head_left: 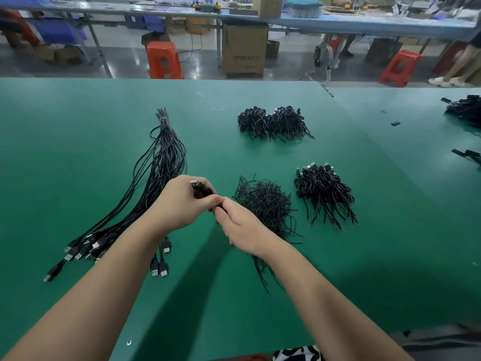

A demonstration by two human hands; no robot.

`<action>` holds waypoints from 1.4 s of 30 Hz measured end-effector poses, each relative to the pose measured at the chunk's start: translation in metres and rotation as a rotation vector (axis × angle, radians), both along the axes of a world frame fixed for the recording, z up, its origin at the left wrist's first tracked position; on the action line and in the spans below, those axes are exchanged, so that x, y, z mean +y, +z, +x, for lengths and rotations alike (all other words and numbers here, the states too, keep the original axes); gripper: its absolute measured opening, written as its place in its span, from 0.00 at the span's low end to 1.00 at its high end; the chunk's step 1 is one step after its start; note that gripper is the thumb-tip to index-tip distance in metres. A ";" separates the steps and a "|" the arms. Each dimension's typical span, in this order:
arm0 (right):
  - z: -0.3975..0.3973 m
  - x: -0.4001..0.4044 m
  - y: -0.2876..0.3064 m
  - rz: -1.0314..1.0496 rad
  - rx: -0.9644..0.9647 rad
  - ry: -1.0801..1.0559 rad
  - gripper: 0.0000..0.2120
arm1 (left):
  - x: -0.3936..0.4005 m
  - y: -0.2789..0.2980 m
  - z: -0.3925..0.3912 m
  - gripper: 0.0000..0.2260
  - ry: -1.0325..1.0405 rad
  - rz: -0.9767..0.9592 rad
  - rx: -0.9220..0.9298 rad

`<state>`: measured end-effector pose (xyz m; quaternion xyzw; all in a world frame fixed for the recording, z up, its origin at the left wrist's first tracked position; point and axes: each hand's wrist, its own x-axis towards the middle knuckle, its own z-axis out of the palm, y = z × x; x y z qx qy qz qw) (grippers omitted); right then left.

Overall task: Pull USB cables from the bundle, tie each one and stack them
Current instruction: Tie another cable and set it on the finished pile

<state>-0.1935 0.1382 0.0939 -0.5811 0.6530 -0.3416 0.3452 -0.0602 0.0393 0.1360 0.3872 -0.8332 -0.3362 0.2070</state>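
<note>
A long bundle of black USB cables [158, 173] lies on the left of the green table [78, 121], tied at its far end, with its plugs fanned out near me. My left hand [182, 201] grips one coiled cable [199, 187], its silver plug sticking up above the fingers. My right hand [238, 225] meets it from the right and pinches the same cable low down. A stack of tied cables [324, 192] sits to the right. A loose heap of thin black ties [265, 201] lies just beyond my right hand.
Two more heaps of tied cables [273, 123] lie farther back in the middle. Other black cable piles [466, 110] sit at the right edge. Beyond the table's far edge are orange stools [162, 59], a cardboard box [244, 48] and another workbench.
</note>
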 end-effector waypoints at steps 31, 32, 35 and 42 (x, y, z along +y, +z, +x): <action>-0.044 -0.005 -0.010 -0.009 -0.020 -0.340 0.15 | 0.026 -0.119 -0.021 0.10 -0.237 -0.058 -0.240; -0.044 -0.004 -0.010 -0.009 -0.028 -0.346 0.15 | 0.027 -0.123 -0.023 0.10 -0.243 -0.075 -0.255; -0.044 -0.004 -0.012 0.001 -0.062 -0.360 0.14 | 0.030 -0.126 -0.025 0.09 -0.269 -0.074 -0.304; -0.049 -0.005 -0.015 0.037 -0.106 -0.365 0.15 | 0.022 -0.132 -0.018 0.05 -0.276 -0.147 -0.474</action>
